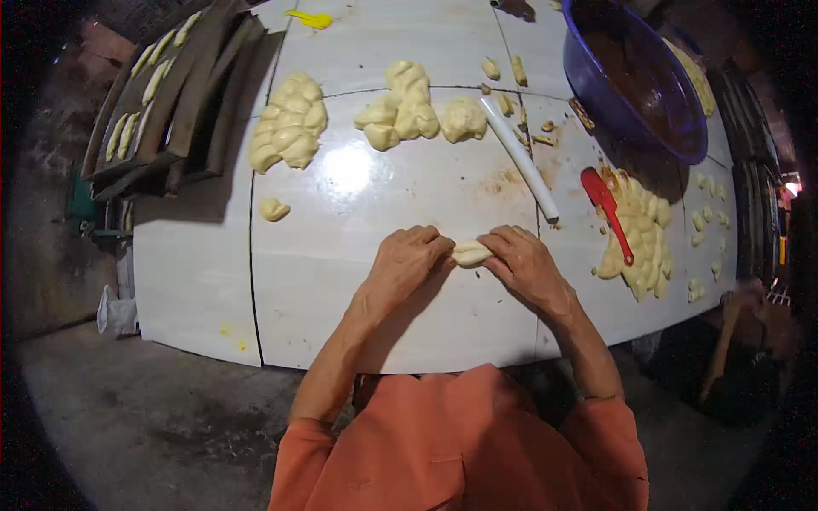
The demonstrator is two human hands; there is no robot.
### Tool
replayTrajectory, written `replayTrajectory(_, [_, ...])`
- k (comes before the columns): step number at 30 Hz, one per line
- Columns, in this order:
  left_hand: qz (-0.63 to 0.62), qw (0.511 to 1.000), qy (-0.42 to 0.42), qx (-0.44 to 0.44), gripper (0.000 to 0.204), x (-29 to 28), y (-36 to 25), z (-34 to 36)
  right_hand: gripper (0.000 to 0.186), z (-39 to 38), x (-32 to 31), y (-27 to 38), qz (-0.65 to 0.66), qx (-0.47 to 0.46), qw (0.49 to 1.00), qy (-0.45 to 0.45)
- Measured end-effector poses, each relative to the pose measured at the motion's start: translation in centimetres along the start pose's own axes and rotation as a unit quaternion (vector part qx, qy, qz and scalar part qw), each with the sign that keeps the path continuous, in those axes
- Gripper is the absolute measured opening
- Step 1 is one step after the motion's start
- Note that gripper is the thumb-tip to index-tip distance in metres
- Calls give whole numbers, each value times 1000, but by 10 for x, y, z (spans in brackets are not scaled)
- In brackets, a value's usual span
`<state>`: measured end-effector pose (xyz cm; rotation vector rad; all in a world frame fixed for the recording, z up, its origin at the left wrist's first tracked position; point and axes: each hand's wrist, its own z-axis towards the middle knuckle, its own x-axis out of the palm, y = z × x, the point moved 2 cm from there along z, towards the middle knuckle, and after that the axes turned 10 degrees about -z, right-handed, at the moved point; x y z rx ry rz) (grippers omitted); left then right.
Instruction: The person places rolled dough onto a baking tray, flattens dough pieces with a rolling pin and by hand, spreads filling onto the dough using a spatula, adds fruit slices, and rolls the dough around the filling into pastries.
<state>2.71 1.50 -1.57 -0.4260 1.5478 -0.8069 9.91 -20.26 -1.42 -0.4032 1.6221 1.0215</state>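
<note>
A small, folded piece of dough (470, 253) is pinched between my two hands over the white tiled table (400, 328). My left hand (411, 258) grips its left end, and my right hand (521, 261) has the right end. Both sets of fingers are curled and closed. Beyond them lie a cluster of dough balls (290, 123), a second dough pile (400, 109) and a round dough lump (463, 119). One loose dough piece (274, 209) sits left of my left hand. A white rolling pin (521, 162) lies past my right hand.
Stacked dark trays (162, 111) at the left carry dough strips. A purple basin (637, 81) with brown filling stands back right. The red spatula (607, 213) rests on a spread of dough pieces (643, 243). At the far edge lies a yellow tool (311, 20).
</note>
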Motion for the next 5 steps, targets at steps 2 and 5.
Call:
replayTrajectory(2, [-34,999,-26,-1,29,-6,-3,-4,40,0,1,-1,-15,-8,1000,10])
replayTrajectory(5, [-73,996,-9,-50,60,-16,-15,-14,74,0,0,1,10,1,1000,16])
